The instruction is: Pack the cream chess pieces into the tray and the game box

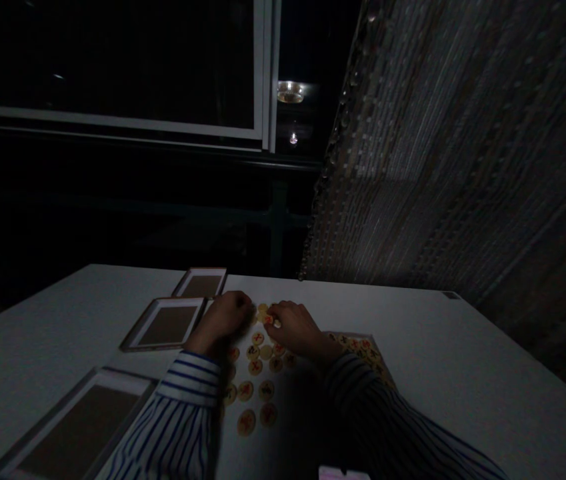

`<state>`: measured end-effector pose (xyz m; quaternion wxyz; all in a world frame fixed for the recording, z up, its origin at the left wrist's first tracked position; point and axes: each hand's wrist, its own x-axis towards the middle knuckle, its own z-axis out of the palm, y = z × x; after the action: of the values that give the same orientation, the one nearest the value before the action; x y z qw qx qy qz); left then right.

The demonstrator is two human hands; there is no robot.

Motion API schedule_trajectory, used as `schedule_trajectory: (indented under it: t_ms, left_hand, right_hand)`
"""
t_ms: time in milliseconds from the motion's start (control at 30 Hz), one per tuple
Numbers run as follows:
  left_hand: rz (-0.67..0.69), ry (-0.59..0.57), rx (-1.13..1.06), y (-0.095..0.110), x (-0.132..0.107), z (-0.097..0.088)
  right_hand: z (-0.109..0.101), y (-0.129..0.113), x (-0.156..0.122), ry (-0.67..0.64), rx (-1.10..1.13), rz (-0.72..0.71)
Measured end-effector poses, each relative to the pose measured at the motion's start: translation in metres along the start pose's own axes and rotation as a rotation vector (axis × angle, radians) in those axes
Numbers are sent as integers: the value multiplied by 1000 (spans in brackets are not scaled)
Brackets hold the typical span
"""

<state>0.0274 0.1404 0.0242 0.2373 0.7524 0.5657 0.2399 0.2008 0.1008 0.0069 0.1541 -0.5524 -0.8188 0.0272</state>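
Observation:
Round wooden Chinese chess pieces (255, 367) with red or black characters lie loosely on the white table between my forearms. My right hand (295, 328) reaches in from the right, thumb and finger pinched on a red-marked chess piece (269, 321) at the far end of the spread. Across from it, my left hand (230, 312) is curled closed beside the same far pieces. Whatever its fingers hold, if anything, is hidden in the dim light. More chess pieces (363, 353) sit packed together in a tray, partly covered by my right forearm.
Three shallow framed boxes stand along the left: a near box (77, 427), a middle box (165, 325) and a far box (201, 285). A bead curtain (437, 147) hangs beyond the table (443, 360) at right. A pale pinkish object (343, 474) shows at the bottom edge.

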Motion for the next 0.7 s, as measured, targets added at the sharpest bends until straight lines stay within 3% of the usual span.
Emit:
schedule_trajectory:
  t_ms: [367,700]
  left_hand:
    - [49,-72,49,4,-3,2]
    - [54,-103,112,0,0,8]
  right_hand:
    - [14,3,4,-7,46,36]
    - [5,-1,3,-68,59,58]
